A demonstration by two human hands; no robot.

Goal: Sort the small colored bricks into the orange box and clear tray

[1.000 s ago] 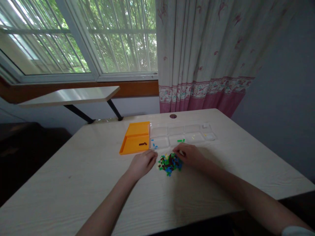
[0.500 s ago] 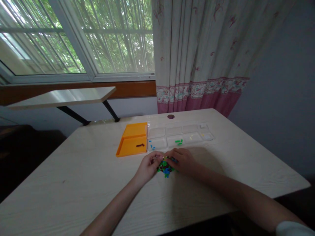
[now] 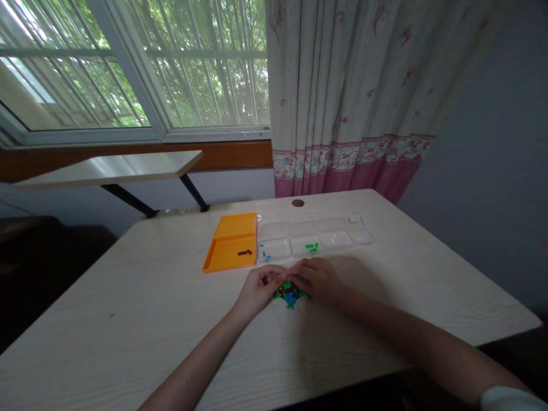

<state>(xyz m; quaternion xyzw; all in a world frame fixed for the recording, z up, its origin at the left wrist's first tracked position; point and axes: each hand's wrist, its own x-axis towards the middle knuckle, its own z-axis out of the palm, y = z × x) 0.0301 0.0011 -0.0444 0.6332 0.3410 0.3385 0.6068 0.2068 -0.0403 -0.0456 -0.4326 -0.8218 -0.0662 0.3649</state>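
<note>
A small heap of tiny coloured pieces (image 3: 290,294), green, blue and dark, lies on the pale wooden table (image 3: 171,319). My left hand (image 3: 259,287) rests at the heap's left edge with its fingers curled in a pinch. My right hand (image 3: 314,278) covers the heap's right side, fingers bent down onto the pieces. The fingertips of both hands nearly meet above the heap. What each pinch holds is too small to make out.
Behind the hands lies a clear compartment tray (image 3: 314,237) with a few blue and green pieces in it. An orange lid (image 3: 231,246) with one dark piece lies at its left. A cable hole (image 3: 298,202), a curtain and a window stand further back.
Both hands came together over the heap from either side. The right hand moved left and now hides much of the pile; the view shifted slightly.
</note>
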